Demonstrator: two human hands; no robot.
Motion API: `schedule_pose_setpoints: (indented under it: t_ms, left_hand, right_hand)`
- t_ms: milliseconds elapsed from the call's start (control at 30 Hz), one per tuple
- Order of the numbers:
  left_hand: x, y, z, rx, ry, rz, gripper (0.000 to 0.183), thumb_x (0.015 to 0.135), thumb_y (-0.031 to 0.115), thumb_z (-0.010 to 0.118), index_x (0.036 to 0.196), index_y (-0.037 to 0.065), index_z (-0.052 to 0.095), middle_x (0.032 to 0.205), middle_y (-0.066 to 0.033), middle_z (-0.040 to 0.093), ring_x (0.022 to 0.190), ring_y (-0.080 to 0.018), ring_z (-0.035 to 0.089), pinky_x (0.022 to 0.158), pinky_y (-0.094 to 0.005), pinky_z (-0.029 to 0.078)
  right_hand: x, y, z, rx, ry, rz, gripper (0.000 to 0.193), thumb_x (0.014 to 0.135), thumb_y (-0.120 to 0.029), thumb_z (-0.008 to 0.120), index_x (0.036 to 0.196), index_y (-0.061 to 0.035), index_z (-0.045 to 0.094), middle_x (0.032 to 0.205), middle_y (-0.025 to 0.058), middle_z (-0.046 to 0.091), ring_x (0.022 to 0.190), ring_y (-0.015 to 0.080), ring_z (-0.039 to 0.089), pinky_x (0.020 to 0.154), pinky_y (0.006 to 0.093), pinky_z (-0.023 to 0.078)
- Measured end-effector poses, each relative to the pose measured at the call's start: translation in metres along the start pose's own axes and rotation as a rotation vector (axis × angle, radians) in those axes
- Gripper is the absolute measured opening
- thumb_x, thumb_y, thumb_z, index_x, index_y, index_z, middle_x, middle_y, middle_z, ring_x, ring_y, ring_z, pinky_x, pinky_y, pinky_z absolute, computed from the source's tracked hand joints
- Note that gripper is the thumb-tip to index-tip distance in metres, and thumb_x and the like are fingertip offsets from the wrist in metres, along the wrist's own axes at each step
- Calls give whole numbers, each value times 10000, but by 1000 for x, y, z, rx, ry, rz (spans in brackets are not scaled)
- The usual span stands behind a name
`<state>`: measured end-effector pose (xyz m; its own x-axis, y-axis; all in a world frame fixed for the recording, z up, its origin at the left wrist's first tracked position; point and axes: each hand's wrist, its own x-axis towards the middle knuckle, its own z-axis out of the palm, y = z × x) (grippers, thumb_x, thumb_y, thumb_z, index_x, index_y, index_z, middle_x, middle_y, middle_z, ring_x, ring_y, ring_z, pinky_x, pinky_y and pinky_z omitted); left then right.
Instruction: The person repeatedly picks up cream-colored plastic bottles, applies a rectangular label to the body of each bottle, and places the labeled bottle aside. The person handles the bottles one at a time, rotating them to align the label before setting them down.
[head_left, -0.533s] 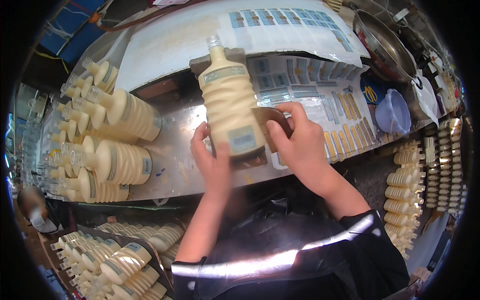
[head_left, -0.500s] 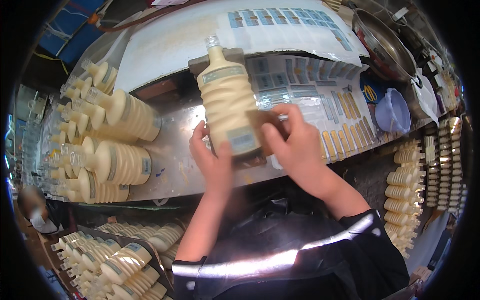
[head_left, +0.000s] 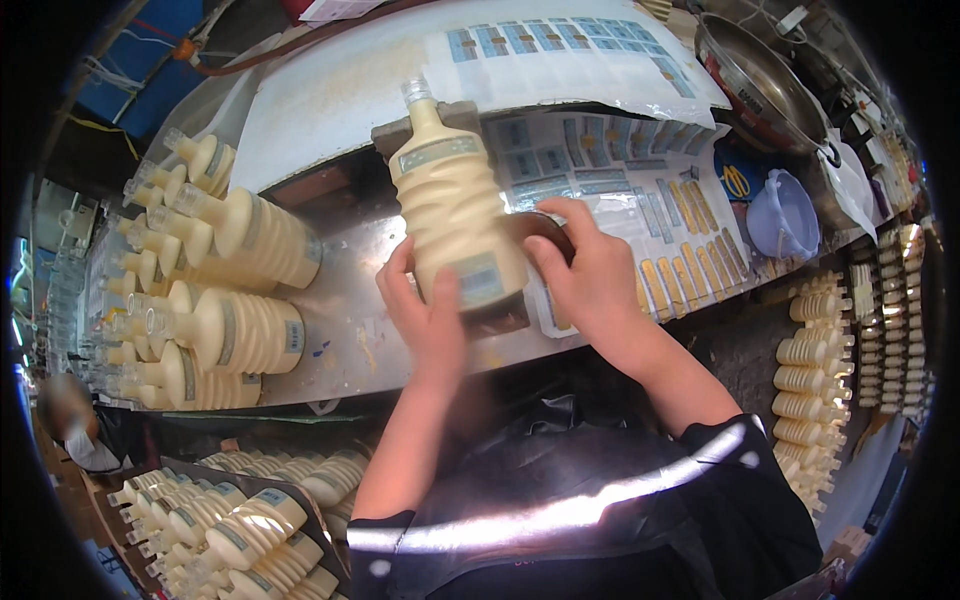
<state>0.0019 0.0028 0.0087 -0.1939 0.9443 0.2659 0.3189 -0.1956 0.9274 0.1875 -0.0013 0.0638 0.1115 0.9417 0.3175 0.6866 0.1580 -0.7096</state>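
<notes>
A cream ribbed bottle (head_left: 450, 195) with a clear glass neck lies on its back, neck pointing away from me. Its neck end leans on a grey-brown block (head_left: 390, 135). It carries a grey band label near the shoulder and a blue-grey label (head_left: 478, 278) near its base. My left hand (head_left: 428, 315) grips the lower left of the bottle, thumb on top beside the lower label. Between the thumb and fingers of my right hand (head_left: 592, 275) is a dark brown flat flexible piece (head_left: 537, 230), bent and pressed at the bottle's right side.
Several cream bottles (head_left: 255, 235) lie stacked at the left. Label sheets (head_left: 610, 150) and gold strips (head_left: 690, 275) are spread right of the block. Beyond stand a lilac bucket (head_left: 783, 220) and a metal pan (head_left: 765, 85). More bottles (head_left: 240, 525) fill a rack below left.
The brown piece has bent into a curve against the bottle's side, where it stood flatter before. My right hand has shifted slightly up and left. My left hand keeps its grip.
</notes>
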Motion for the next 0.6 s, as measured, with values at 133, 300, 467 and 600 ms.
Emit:
schedule_pose_setpoints:
  t_ms: [133,300,467,600]
  left_hand:
    - [3,-11,-9,-257,-26,-155,416,1013,201,582,1383,19,531,1269,-98,535,1199,-197,500,1084,-362,392]
    - [7,3,-16,-611,-36,-306,298,1068,124,506,1335,24,591,1204,-47,600,1143,-128,538,1040,-305,426]
    - [6,-4,-25,-659,-23,-352,333,1086,222,482,1288,2,630,1245,-92,651,1155,-180,574,1065,-343,389]
    - [10,-18,-29,-502,-72,-285,398,1099,291,455,1325,-7,592,1243,-101,634,1180,-194,553,1096,-350,371]
  right_hand:
    - [-5,-13,-4,-92,89,-408,244,822,-39,725,1062,-51,683,961,124,744,867,286,730,746,394,556]
    - [-19,-41,15,-68,-112,-899,177,761,-99,664,924,-35,637,854,59,598,793,214,637,696,344,481]
    - [-10,-55,18,-50,7,-796,168,742,-92,654,899,-36,628,859,61,592,803,212,628,681,335,473]
    - [-23,-54,26,-31,-121,-820,140,771,-78,637,906,-41,630,865,62,605,824,208,648,684,339,477]
